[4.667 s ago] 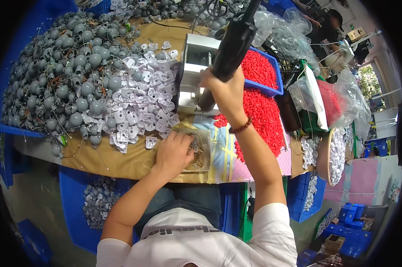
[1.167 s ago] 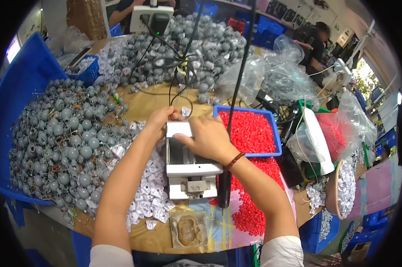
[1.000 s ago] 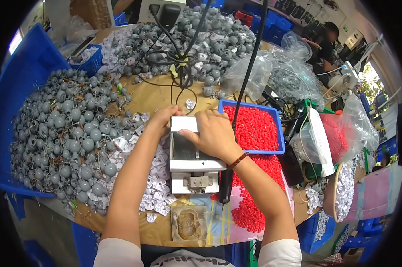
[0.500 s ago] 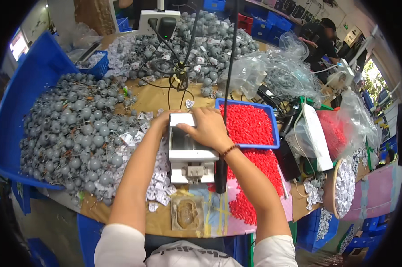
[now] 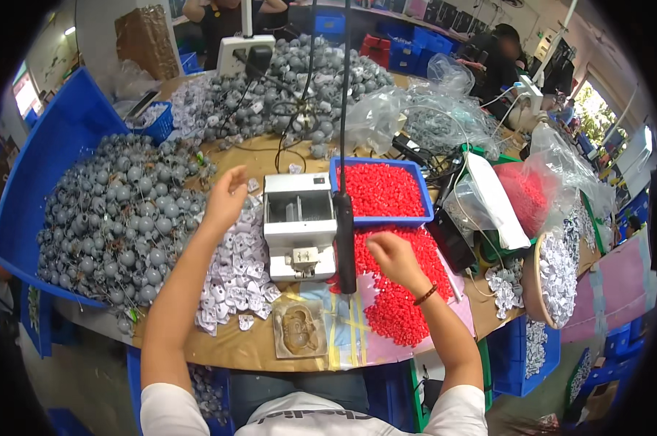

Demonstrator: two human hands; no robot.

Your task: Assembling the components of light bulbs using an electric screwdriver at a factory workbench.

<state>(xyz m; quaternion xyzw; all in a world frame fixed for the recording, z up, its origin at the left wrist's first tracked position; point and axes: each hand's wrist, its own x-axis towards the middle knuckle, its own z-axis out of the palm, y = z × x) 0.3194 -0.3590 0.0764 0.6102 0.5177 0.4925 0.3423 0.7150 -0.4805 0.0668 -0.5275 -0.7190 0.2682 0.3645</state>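
Note:
My left hand hovers left of a white and grey box-shaped machine, with its fingers loosely bent and apart and nothing seen in them. The machine has a dark see-through window on top and a small metal fixture at its front. My right hand is over a spread of small red plastic pieces, its fingers bent downward and their tips hidden. Between the machine and this hand hangs a black stick-shaped electric screwdriver. A square mould block with a figure-shaped hollow lies in front of the machine.
Grey ball-shaped parts fill a blue bin at left. White printed pieces lie beside the machine. A blue tray holds more red pieces. Clear plastic bags, cables and a round basket stand right. People are at the back.
Both hands have come off the machine's top. The left moved to the left of it, and the right moved right and nearer, over the red pieces. The camera view has shifted slightly.

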